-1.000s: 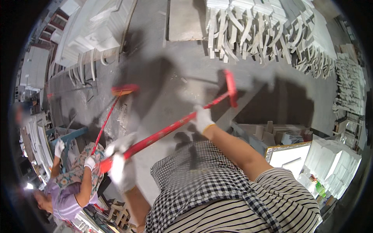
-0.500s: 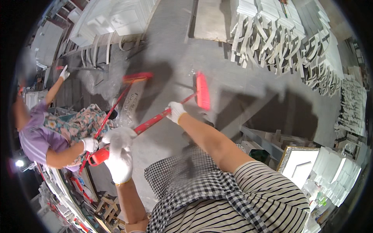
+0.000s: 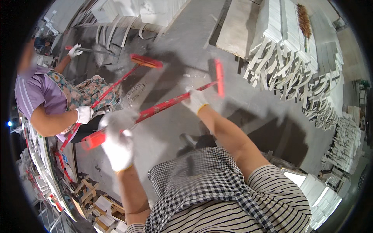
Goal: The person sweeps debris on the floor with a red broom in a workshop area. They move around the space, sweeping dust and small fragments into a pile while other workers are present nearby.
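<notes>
A broom [image 3: 163, 105] with a red handle and a red brush head slants across the view in front of me. My left hand [image 3: 118, 138], in a white glove, is closed round the handle near its top end. Farther along, close to the brush head, my right hand [image 3: 195, 100] grips the same handle, also gloved in white. Red bristles stand over the grey floor [image 3: 186, 46], slightly blurred. Whether they touch the floor I cannot tell.
At left a co-worker [image 3: 46, 89] in a purple top holds a second red broom [image 3: 116, 83]. White stacked panels [image 3: 272, 27] with hanging strips stand at far right. Wooden pieces [image 3: 87, 194] lie at lower left, and white stacks [image 3: 326, 194] at lower right.
My broom's head has swung farther right and up, and turned to a narrower side. My right hand has shifted right and up with the handle. The surroundings have moved in view.
</notes>
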A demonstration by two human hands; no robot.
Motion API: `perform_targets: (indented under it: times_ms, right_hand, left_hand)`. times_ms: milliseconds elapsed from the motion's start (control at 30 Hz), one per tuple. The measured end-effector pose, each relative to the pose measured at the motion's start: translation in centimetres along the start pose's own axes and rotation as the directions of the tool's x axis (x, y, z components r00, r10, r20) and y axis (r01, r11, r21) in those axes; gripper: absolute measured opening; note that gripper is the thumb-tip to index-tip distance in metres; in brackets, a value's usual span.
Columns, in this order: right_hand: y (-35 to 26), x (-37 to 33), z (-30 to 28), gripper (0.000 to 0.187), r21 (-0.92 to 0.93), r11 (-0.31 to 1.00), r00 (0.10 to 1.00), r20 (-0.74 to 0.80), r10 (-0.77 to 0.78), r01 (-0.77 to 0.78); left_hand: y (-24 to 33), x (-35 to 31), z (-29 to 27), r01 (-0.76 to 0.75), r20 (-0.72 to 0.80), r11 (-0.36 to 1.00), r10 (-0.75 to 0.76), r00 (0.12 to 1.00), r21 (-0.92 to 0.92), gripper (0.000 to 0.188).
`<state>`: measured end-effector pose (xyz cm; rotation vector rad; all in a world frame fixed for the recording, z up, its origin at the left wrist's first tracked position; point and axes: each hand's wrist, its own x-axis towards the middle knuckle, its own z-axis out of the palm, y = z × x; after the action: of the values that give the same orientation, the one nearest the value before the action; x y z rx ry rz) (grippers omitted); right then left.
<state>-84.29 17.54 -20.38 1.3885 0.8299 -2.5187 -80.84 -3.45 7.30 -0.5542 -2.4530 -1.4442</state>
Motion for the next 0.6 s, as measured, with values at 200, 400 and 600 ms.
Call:
perform_targets:
  times_ms: [200, 400, 600]
  right_hand:
    - [1.4, 10.0, -6.7, 0.017, 0.174, 0.963, 0.977, -0.018, 0.211, -0.204]
    - [10.8, 9.5, 1.1, 0.009, 0.043, 0.933, 0.931, 0.094, 0.352, -0.357]
    - [9.7, 6.0, 10.7, 0.012, 0.095, 0.932, 0.932, 0.136, 0.337, -0.351]
  left_hand:
    - [-5.3, -3.4, 6.9, 0.409, 0.105, 0.403, -0.595, 0.797, -0.819, 0.017]
    - [-2.1, -1.1, 0.8, 0.333, -0.007, 0.660, -0.456, 0.890, -0.674, 0.015]
    - [1.8, 2.3, -0.6, 0.247, -0.138, 0.812, -0.369, 0.919, -0.528, 0.019]
